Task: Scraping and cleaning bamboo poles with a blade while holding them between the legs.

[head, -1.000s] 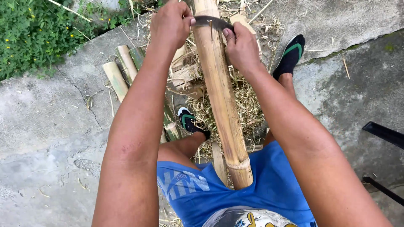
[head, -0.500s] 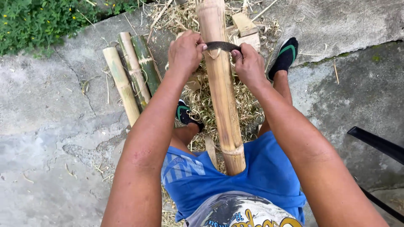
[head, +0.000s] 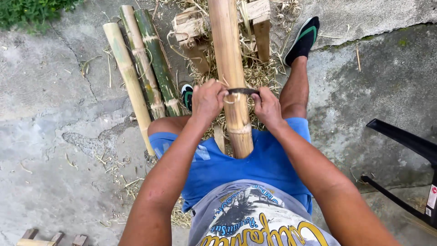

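Observation:
A thick tan bamboo pole (head: 230,59) runs from my lap up onto a wooden stand (head: 195,27). Across it lies a dark curved scraping blade (head: 242,91). My left hand (head: 208,98) grips the blade's left end and my right hand (head: 266,105) grips its right end, both close to the pole's near end. A curl of shaving sits at the blade beside my left hand. My legs in blue shorts straddle the pole, feet in black and green slippers.
Three bamboo poles (head: 141,68) lie side by side on the concrete at left. Shavings (head: 259,73) pile under the stand. A black chair frame (head: 409,150) stands at right. Grass (head: 32,11) edges the top left corner.
Both hands have drawn the blade along the pole toward my body, from near the stand to close by the pole's near end. The view has tilted down.

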